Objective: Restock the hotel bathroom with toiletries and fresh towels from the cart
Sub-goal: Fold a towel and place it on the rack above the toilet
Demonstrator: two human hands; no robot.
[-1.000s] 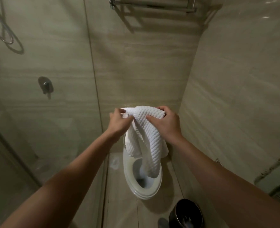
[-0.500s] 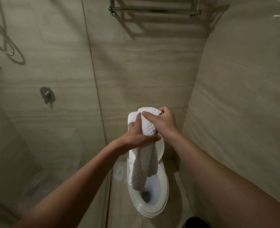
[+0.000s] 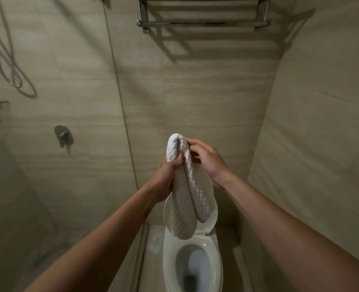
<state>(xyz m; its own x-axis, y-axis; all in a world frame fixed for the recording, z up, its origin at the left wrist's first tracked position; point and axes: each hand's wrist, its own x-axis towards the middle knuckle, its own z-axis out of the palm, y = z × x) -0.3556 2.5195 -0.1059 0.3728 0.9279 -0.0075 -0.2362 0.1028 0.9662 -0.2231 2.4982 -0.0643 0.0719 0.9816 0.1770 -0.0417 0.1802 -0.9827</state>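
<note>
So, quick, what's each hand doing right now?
Left hand: grips the white towel around its middle.
Right hand: pinches the towel's top fold.

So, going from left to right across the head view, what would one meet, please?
Shower hose → shower mixer → glass panel edge → left hand → towel → right hand.

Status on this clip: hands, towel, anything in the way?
White towel doubled over; left hand grips below the fold, right hand pinches the top. Hangs over the open toilet. Nothing between it and the rack overhead.
</note>
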